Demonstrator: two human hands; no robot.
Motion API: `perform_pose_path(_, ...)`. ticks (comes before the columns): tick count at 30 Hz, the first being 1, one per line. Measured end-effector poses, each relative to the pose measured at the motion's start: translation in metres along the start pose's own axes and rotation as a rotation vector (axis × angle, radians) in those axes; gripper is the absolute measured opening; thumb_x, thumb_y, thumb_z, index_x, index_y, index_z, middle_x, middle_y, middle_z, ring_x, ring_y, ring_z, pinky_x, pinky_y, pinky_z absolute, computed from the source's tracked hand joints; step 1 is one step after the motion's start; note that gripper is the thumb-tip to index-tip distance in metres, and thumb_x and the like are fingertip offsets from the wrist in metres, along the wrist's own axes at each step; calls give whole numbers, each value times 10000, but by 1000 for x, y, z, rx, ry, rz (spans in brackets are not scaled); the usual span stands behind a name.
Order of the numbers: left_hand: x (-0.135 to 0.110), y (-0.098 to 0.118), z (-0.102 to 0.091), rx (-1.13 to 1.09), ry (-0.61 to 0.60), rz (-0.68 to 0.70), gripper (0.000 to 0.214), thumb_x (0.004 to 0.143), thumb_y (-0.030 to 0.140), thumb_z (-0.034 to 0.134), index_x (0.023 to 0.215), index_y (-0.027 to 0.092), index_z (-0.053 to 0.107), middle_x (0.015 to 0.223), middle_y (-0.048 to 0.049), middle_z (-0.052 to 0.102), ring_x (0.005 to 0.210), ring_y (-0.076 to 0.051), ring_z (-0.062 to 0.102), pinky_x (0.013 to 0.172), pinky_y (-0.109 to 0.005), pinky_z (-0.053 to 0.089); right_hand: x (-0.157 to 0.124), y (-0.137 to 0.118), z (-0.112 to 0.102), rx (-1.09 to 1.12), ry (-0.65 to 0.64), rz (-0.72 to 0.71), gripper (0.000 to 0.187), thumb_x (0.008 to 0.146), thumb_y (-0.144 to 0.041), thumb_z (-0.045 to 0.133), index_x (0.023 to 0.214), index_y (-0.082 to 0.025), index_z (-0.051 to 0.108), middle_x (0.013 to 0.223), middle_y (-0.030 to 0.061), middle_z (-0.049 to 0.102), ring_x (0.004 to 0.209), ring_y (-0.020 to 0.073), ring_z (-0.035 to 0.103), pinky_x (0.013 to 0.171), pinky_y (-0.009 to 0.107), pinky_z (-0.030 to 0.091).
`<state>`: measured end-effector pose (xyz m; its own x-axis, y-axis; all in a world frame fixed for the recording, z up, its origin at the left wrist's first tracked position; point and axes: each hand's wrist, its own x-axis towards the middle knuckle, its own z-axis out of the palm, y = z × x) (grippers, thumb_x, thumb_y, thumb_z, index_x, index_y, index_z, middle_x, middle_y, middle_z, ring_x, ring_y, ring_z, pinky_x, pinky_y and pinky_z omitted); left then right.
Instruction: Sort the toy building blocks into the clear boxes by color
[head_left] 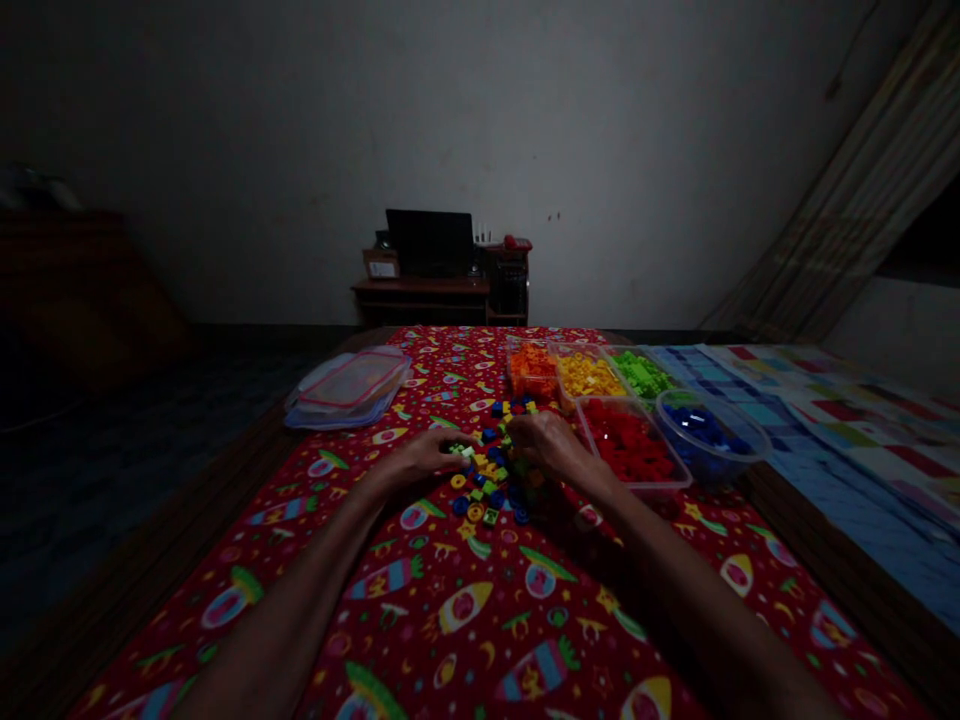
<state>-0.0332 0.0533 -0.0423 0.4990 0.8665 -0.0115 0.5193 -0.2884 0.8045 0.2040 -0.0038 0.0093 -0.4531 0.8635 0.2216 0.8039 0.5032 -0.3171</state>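
Note:
A loose pile of small toy building bricks (487,488) in yellow, blue and green lies between my two hands on a red patterned cloth (465,610). My left hand (426,455) is at the pile's left side, its fingers curled round several light green bricks (459,452). Over the right side of the pile, my right hand (553,442) points downward with fingers bent together; what its fingertips hold is hidden. Beside it stands a clear tub of red bricks (626,440), with a round bowl of blue bricks (705,430) to the right.
Farther back are tubs of orange bricks (532,368), yellow bricks (589,376) and green bricks (643,375). Stacked clear lids (349,388) lie at the left. A checked bedspread (840,430) is on the right; a desk with a monitor (430,242) stands against the wall.

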Motion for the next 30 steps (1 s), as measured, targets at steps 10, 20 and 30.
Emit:
perform_pose_path(10, -2, -2, 8, -139, 20, -8, 320, 682, 447, 637, 784, 147, 688, 643, 6, 613, 546, -118, 507, 515, -213, 391, -20, 2, 9, -229, -39, -41, 157, 817, -279, 615, 879, -136, 636, 828, 77, 616, 726, 142, 508, 631, 247, 295)
perform_pose_path(20, -5, 23, 27, -403, 90, -60, 437, 705, 574, 607, 763, 141, 626, 568, 19, 535, 468, -84, 424, 433, -197, 300, -5, 5, 23, 98, 120, -91, 382, 813, -176, 576, 1190, -128, 537, 926, 92, 646, 804, 165, 567, 700, 260, 398)
perform_pose_path(30, 8, 26, 45, -607, 193, -131, 522, 654, 629, 641, 684, 108, 629, 500, 40, 447, 411, -43, 323, 404, -190, 190, 2, 4, 26, 249, 191, -79, 188, 830, -223, 527, 899, -116, 666, 770, 54, 662, 661, 124, 560, 613, 215, 373)
